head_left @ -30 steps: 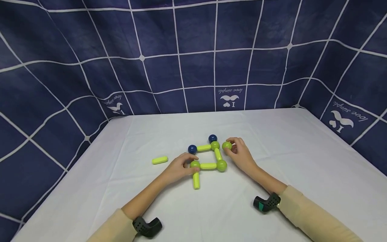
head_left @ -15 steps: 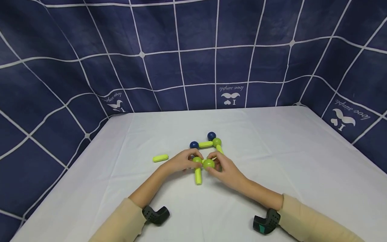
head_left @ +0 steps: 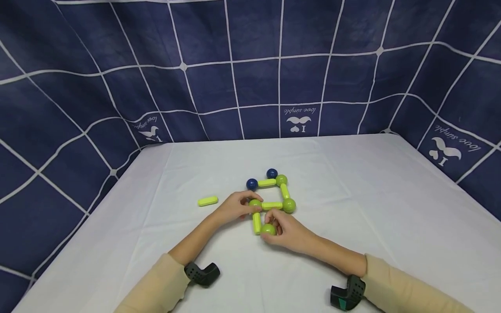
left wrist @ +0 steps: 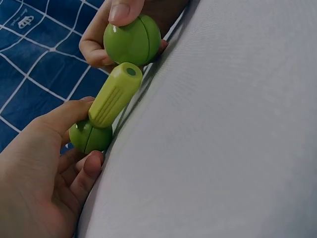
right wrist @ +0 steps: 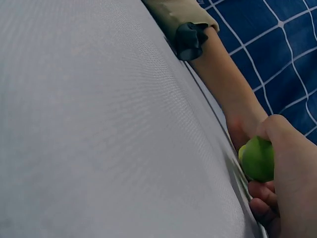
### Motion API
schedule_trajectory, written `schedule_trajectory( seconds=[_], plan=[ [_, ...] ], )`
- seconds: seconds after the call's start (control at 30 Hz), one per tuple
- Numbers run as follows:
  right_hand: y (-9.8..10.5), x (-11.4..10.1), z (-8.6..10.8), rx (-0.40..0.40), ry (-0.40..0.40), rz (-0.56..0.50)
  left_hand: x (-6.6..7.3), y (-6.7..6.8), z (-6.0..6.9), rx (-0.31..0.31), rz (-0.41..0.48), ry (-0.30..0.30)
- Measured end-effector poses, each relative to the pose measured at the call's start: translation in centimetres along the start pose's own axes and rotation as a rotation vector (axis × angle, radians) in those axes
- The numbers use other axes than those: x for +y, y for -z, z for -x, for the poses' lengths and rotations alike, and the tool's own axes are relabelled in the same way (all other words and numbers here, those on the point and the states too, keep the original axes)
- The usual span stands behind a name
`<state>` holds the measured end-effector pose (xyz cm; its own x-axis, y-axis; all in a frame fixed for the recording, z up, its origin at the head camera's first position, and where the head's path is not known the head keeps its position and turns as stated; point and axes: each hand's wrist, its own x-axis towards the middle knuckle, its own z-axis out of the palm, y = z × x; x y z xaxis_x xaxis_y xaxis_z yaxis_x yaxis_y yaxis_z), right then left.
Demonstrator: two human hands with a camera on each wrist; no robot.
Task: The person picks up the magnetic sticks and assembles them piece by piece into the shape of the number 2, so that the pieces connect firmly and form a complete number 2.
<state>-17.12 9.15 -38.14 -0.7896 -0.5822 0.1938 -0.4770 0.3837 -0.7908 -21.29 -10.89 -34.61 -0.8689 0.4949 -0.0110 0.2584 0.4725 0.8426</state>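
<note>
My left hand (head_left: 233,207) pinches a green ball (head_left: 255,203) at the corner of a flat frame of balls and rods. From that ball one yellow-green rod (head_left: 256,223) points toward me, and another rod (head_left: 272,205) runs right to a second green ball (head_left: 289,205). My right hand (head_left: 292,231) grips a loose green ball (head_left: 268,229) beside the near rod's free end. In the left wrist view that rod's dark-dotted end (left wrist: 131,72) lies right by the held ball (left wrist: 132,42); whether they touch, I cannot tell.
Farther back, rods join a green ball (head_left: 281,180) and a blue ball (head_left: 252,184); another blue ball (head_left: 272,174) sits behind. A loose rod (head_left: 208,201) lies left of my left hand. Blue checked cloth (head_left: 250,78) rises behind the white table (head_left: 332,169).
My right hand has carried its green ball from the frame's far right side toward me and left, to the near rod's end. My left hand keeps its hold on the corner ball.
</note>
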Motion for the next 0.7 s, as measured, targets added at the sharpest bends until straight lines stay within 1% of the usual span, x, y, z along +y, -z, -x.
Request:
schedule_trajectory(
  seconds=[0.13,0.23,0.43,0.57,0.7],
  plan=[
    [0.0,0.0,0.0,-0.027,0.073,0.035,-0.2,0.1,-0.1,0.007,0.007,-0.009],
    [0.0,-0.1,0.0,-0.061,0.127,0.087,-0.3,0.1,-0.2,0.005,0.017,-0.016],
    [0.1,-0.2,0.1,-0.115,0.185,0.165,-0.4,0.1,-0.2,0.007,0.033,-0.016],
    [0.1,-0.2,0.1,-0.127,0.219,0.216,-0.7,0.0,-0.3,0.004,0.032,-0.019],
    [0.1,-0.2,0.1,-0.123,0.241,0.24,-2.2,-0.2,-1.1,0.009,0.035,-0.019]
  ],
)
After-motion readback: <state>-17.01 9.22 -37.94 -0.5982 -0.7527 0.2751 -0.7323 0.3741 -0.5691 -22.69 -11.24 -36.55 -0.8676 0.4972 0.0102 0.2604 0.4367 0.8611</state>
